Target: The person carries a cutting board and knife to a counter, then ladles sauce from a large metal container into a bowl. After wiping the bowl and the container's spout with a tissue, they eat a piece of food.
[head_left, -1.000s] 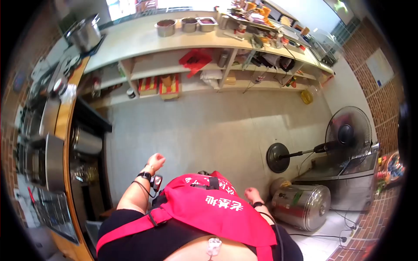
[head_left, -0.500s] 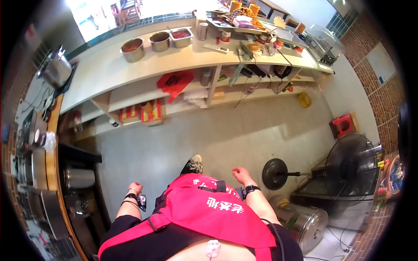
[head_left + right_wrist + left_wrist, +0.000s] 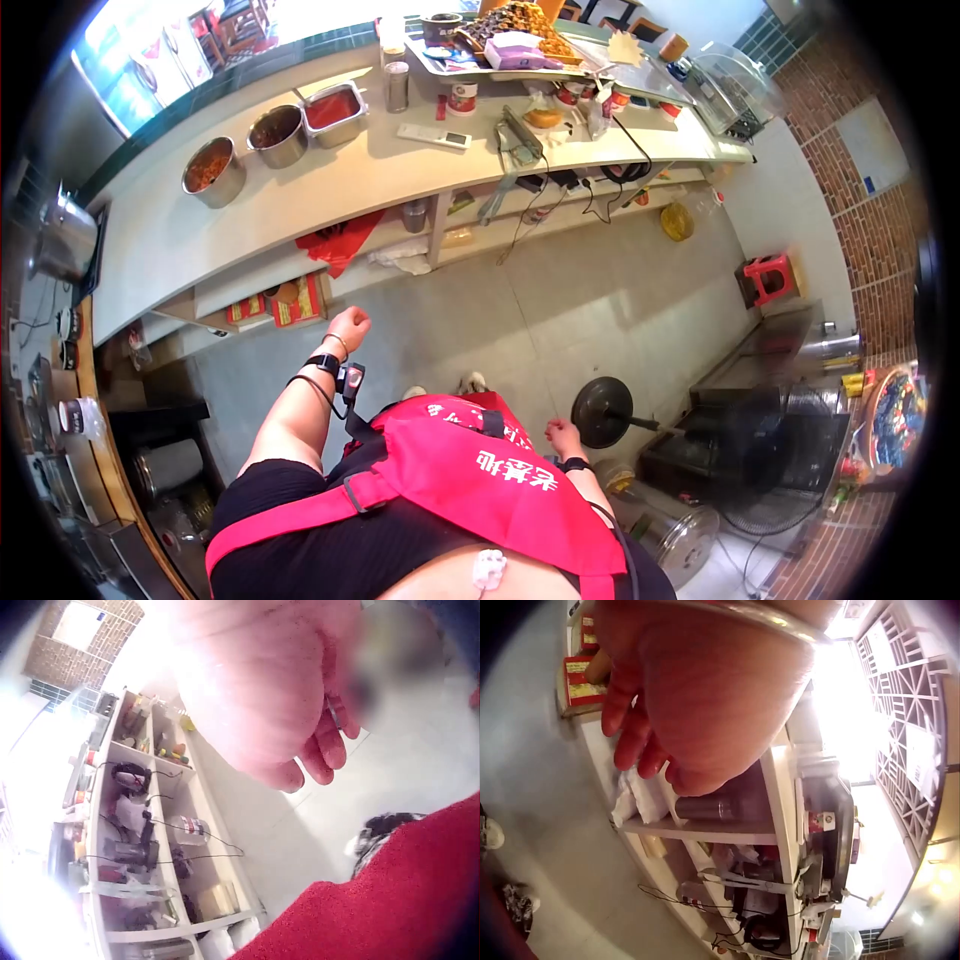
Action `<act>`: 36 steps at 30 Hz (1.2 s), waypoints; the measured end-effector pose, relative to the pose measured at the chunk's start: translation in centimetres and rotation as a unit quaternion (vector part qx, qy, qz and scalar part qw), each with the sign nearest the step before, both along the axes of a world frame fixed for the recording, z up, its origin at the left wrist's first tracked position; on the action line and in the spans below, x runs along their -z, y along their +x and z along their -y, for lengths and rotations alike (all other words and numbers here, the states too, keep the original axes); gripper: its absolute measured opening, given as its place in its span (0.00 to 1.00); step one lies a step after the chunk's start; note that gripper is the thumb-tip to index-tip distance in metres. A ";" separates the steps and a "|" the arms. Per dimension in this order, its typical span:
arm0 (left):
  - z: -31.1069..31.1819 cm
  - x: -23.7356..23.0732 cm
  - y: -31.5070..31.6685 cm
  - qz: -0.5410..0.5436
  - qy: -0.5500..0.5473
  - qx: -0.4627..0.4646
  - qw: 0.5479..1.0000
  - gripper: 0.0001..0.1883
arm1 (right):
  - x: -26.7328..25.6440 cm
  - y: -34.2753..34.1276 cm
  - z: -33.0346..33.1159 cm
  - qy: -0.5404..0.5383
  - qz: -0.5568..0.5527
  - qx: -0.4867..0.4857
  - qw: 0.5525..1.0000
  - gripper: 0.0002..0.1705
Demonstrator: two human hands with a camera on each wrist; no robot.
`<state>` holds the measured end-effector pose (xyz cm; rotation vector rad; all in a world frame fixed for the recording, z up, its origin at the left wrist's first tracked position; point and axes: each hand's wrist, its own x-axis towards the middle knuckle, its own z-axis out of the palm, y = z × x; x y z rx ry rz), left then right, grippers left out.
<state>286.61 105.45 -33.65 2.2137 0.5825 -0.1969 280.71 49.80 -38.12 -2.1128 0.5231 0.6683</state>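
My left hand [image 3: 348, 328] hangs in the air in front of the body, over the floor near the counter's lower shelves. In the left wrist view that hand [image 3: 705, 697] has loosely bent fingers and holds nothing. Beside the red apron [image 3: 490, 455], low on the right, is my right hand [image 3: 563, 437], near the round fan base [image 3: 600, 411]. The right wrist view shows this hand [image 3: 262, 690] with relaxed, slightly bent fingers and nothing in them.
A long counter [image 3: 270, 215] bears metal pots, a red-filled tray [image 3: 333, 110] and a loaded food tray. The blurred fan [image 3: 770, 450], a metal drum [image 3: 685, 540] and a red stool [image 3: 771, 279] are at right. Black equipment stands at left.
The view has turned and come closer to the counter, whose pots now appear larger and further left. The left hand has swung forward and the right hand has swung back.
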 end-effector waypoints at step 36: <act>-29.0 -6.0 19.8 0.250 -0.461 -0.463 0.715 0.05 | -2.9 33.6 -21.8 -0.067 -0.010 -0.294 0.953 0.16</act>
